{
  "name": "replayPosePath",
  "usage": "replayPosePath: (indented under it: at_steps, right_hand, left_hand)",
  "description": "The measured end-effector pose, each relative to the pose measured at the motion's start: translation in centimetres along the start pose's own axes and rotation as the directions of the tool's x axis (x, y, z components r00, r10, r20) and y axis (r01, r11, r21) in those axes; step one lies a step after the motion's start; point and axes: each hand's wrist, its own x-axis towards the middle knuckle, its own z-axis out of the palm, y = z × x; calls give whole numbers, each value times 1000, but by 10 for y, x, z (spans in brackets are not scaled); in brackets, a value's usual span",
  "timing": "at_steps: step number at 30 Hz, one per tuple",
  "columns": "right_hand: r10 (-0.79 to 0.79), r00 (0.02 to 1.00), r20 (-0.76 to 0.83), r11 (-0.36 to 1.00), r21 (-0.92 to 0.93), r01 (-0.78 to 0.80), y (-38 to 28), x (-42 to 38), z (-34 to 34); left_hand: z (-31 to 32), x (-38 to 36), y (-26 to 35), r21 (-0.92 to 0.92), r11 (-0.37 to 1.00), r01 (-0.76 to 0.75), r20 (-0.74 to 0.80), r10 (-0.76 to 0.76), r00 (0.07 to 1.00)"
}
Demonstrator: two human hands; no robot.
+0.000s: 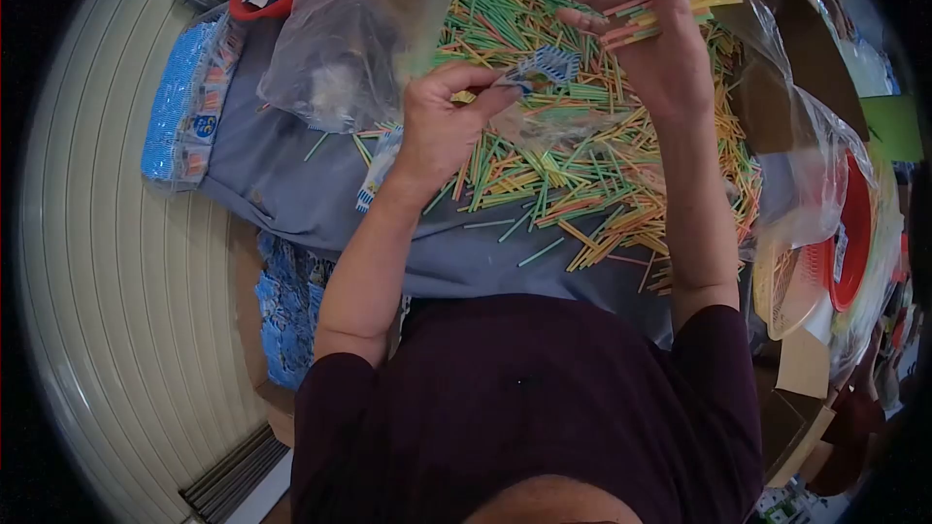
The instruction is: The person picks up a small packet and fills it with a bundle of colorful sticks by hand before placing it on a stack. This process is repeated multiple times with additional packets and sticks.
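My left hand (447, 126) pinches a small blue-and-white printed packet (551, 65) between thumb and fingers, above the pile. Raised at the upper right, my right hand (670, 53) holds a small bunch of thin coloured sticks (714, 2), pink, yellow and green, lying across the palm under the thumb. Its fingers are partly stretched out to the left. Below both hands spreads a large heap of similar sticks (573, 175) in green, yellow, orange and pink. Another printed packet (381, 170) lies beside my left wrist, partly hidden by it.
A clear plastic bag (335, 49) rests left of the heap on grey cloth (291, 175). Farther left are a bundle of blue packets (189, 102) and a red bowl (260, 10) of packets. At right stand a red basin (854, 233) and a yellowish basket (786, 286).
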Motion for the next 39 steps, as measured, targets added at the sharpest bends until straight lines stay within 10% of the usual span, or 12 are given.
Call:
replayPosePath:
  at_steps: [5, 11, 18, 21, 29, 31, 33, 34, 36, 38, 39]
  right_hand:
    - [-77, 996, 40, 984, -155, 83, -1, 3, 2]
    - [437, 899, 9, 730, -587, -349, 8, -2, -2]
    - [-5, 999, -37, 956, -293, -6, 21, 13, -4]
    - [218, 976, 7, 922, -329, -203, 32, 8, 14]
    - [191, 947, -257, 980, -3, -198, 54, 5, 19]
    - [163, 954, -250, 957, -196, -215, 62, 10, 9]
    - [113, 965, -237, 552, -793, -259, 74, 15, -5]
    - [117, 965, -234, 549, -794, -259, 79, 18, -7]
    - [201, 972, -125, -129, -987, -100, 91, 26, -5]
    - [202, 972, -121, -276, -959, -62, 111, 35, 5]
    - [194, 973, -128, -426, -904, -34, 119, 40, 11]
  left_hand:
    - [29, 17, -1, -343, 931, 129, 134, -88, 987]
    - [34, 19, -18, -487, 838, 246, 164, -189, 968]
    - [37, 28, -24, -512, 813, 277, 223, -186, 957]
    - [39, 26, -15, -573, 784, 238, 242, -116, 963]
    - [1, -39, 5, -226, 973, 41, 186, 2, 983]
    - [-30, -63, 7, -253, 966, 59, 39, -51, 998]
    - [-79, -89, 3, -171, 978, 117, -150, -143, 978]
    - [-104, -99, -1, -102, 977, 186, -250, -206, 946]
    - [-148, -111, -17, -108, 928, 357, -315, -373, 873]
    - [-179, -126, -56, 43, 874, 485, -267, -457, 848]
    - [-174, -127, -59, 602, 667, 440, -368, -257, 893]
